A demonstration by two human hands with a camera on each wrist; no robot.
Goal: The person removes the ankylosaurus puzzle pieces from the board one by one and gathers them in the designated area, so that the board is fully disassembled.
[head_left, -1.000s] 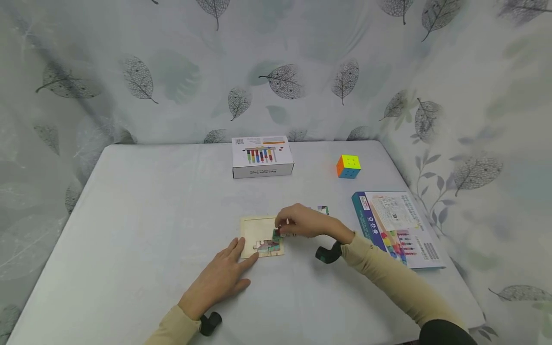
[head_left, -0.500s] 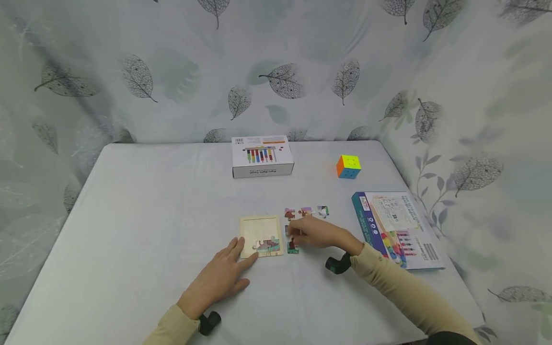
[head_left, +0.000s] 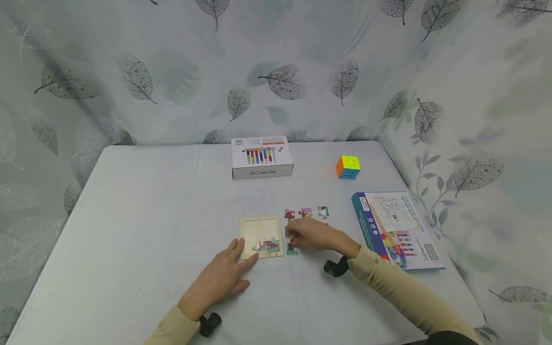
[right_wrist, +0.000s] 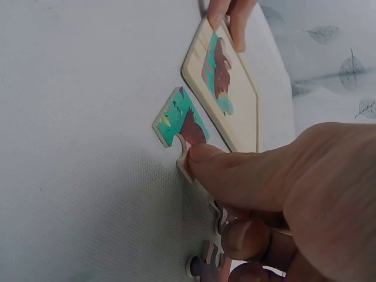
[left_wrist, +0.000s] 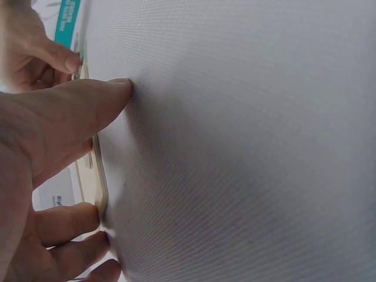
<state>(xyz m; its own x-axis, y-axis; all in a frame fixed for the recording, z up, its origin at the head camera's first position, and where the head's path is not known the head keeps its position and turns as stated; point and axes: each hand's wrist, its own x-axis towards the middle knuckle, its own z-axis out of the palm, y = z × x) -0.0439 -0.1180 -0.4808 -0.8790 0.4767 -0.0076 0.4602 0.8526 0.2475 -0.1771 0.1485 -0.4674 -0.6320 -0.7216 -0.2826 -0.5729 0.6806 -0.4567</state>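
Note:
A square wooden puzzle tray lies mid-table, with a few joined puzzle pieces along its lower right. My left hand rests with spread fingers against the tray's left and near edges; in the left wrist view its thumb touches the cloth. To the tray's right, my right hand has its fingers curled at a green-and-brown puzzle piece. The thumb overlaps that piece's edge in the right wrist view, and the fingers behind are partly hidden.
More loose puzzle pieces lie beyond and under the right hand. A white box stands at the back, a coloured cube at the back right, and a flat blue-edged box beside the right forearm. White cloth covers the table.
My right hand has carried the green-and-brown puzzle piece from the tray's right edge to the table beside it, then barely moved. My left hand has stayed at the tray.

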